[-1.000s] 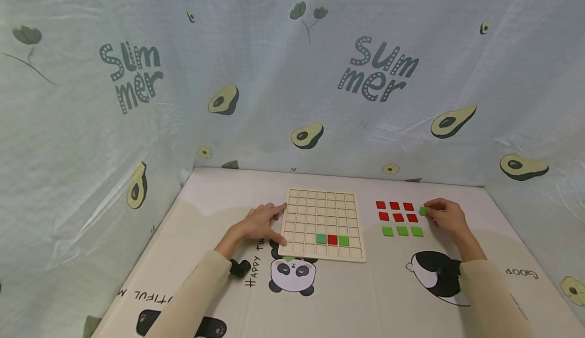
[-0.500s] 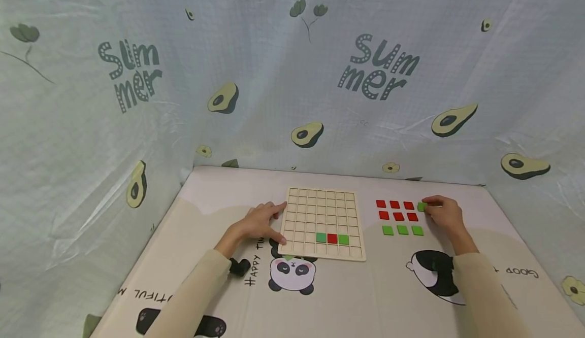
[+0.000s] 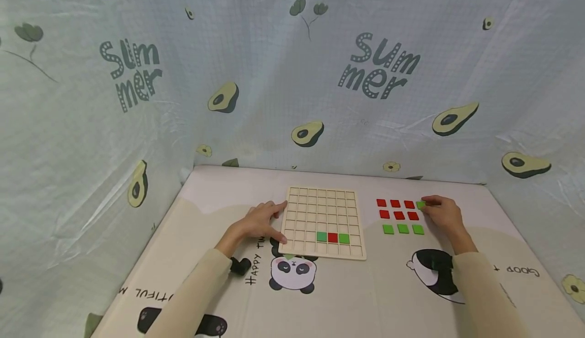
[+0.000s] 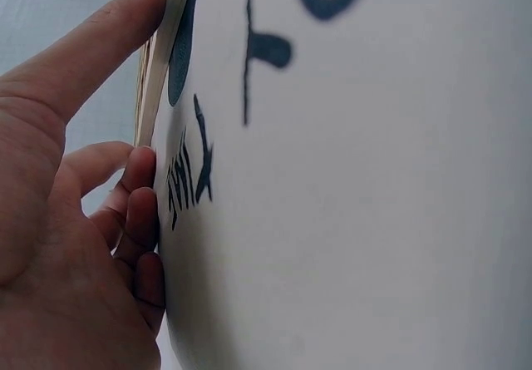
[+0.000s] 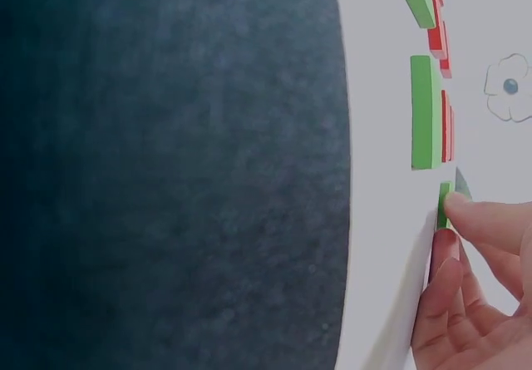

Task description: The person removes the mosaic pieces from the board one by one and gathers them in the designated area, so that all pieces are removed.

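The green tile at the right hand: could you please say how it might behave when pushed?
The green tile is probably stiff, given its straight edges. Being thin and flat, it would likely slide rather than roll or tip. It is small beside the right hand, so probably light.

place: a sheeted-off tabletop booth; whether it stands in a home, office or lab cannot be told
back wall: pale, creased sheeting printed with avocados and "summer" lettering
side walls: similar sheeting at left and right, enclosing the table
table top: pale, decorated with a cartoon panda and the word "happy"
room beyond: hidden behind the sheeting
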Demonstrator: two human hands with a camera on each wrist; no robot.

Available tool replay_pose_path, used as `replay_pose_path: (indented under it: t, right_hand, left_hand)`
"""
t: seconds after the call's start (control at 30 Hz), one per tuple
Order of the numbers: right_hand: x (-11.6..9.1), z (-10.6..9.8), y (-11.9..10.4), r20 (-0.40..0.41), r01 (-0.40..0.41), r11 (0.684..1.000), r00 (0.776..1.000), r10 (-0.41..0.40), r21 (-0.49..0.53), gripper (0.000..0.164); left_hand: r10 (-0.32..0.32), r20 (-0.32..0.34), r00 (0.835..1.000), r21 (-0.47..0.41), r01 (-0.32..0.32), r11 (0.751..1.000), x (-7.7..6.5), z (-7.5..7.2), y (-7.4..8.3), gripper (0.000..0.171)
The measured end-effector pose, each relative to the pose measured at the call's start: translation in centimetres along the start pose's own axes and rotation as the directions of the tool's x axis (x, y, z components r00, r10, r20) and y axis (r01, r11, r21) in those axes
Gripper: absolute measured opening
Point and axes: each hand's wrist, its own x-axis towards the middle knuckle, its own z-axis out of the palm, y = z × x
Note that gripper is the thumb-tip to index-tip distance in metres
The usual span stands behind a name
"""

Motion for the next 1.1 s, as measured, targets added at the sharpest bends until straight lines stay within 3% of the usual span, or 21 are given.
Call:
replay_pose_path:
  t: [0.6, 1.1]
  right_hand:
    - [-0.12, -0.08, -0.27, 0.034, 0.013, 0.999, 0.999, -0.012, -0.033, 0.04]
    - [-0.31, -0.66, 0.68, 0.018, 0.056, 0.998, 0.998, -0.056, -0.013, 0.05]
  left_hand:
    - [-0.001, 0.004, 1.0, 0.01, 0.001, 1.0, 0.09, 0.08, -0.06, 0.112]
    - [0.001, 0.007, 1.0, 0.008, -0.001, 1.0, 0.06, 0.03, 0.04, 0.111]
